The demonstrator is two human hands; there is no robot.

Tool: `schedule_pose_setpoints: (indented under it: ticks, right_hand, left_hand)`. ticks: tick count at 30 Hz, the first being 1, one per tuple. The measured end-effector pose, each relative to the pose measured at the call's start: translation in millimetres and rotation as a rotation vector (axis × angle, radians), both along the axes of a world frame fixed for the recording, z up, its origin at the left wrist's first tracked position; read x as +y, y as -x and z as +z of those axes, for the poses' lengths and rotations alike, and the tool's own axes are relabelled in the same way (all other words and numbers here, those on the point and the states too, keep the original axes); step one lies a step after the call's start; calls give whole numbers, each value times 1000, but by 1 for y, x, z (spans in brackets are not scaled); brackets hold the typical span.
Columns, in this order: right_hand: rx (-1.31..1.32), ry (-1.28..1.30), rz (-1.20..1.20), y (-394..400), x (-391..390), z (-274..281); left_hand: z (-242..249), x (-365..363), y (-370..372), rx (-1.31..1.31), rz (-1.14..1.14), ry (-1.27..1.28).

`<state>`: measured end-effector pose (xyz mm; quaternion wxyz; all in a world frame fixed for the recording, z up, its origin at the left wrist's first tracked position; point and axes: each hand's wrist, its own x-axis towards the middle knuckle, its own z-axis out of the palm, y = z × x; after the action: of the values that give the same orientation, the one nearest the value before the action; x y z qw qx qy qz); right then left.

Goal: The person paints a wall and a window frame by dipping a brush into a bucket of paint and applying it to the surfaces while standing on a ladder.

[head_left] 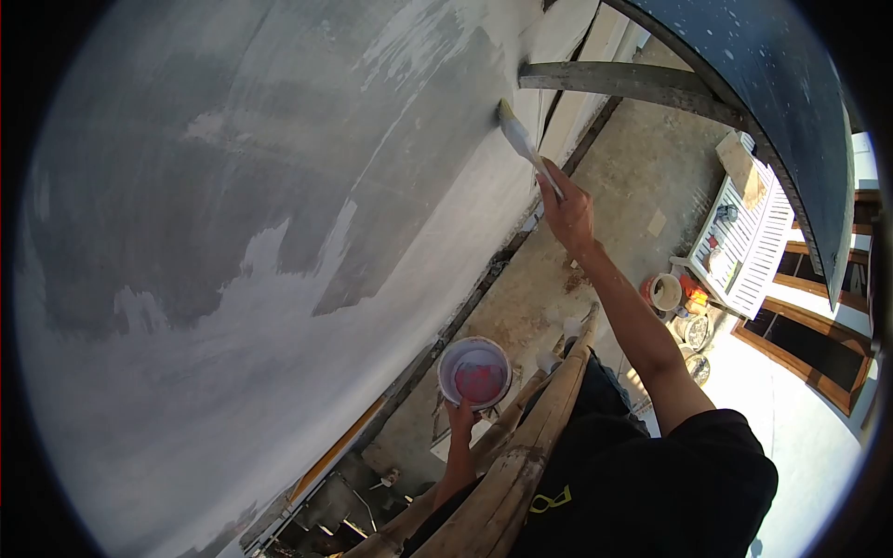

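My right hand (567, 212) is closed round the handle of a brush (519, 135), whose bristle tip touches the wall (391, 177) near its right edge, just below a bracket. Grey patches and lighter streaks cover the wall. Lower down, my left hand (462, 416) grips the near rim of a round bucket (446, 365) with pinkish-white liquid inside. The bucket hangs out over the ground, a short way from the wall.
Wooden poles (502, 474) run beside my body. A metal bracket (633, 82) and a dark curved panel (791, 74) jut out at upper right. Far below are a white slatted bench (758, 237), a bucket (663, 292) and other containers on the ground.
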<state>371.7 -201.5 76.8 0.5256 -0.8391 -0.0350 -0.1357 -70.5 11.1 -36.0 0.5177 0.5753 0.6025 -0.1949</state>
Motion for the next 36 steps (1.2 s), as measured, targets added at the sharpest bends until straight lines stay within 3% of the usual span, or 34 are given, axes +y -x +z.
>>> schedule_pose_setpoints:
  ticks: [2,6,9,12,19,24,27,29,33,36]
  right_hand:
    - [91,-27,77,39,23,-3]
    - [-27,-93,352,125,62,-12]
    - [26,-47,539,150,72,-4]
    - [39,-26,532,132,60,-6]
    - [19,49,186,6,-16,-20]
    - [62,155,13,-27,-41,-20]
    - [65,84,-27,-3,-16,-32]
    - [-47,21,62,34,17,-38]
    - [106,-56,330,127,65,-25]
    - [25,-57,503,171,85,-32]
  left_hand:
    - [-3,0,2,22,-4,12]
    - [2,-2,-3,12,-14,6]
    - [5,0,-6,-5,-37,14]
    - [5,3,-5,1,-36,16]
    - [5,5,-1,4,28,22]
    - [4,0,1,-14,-11,-27]
    - [2,1,-1,30,41,41]
    - [-6,2,3,46,11,36]
    - [-7,3,1,23,-20,62]
    - [2,3,-3,37,-50,29]
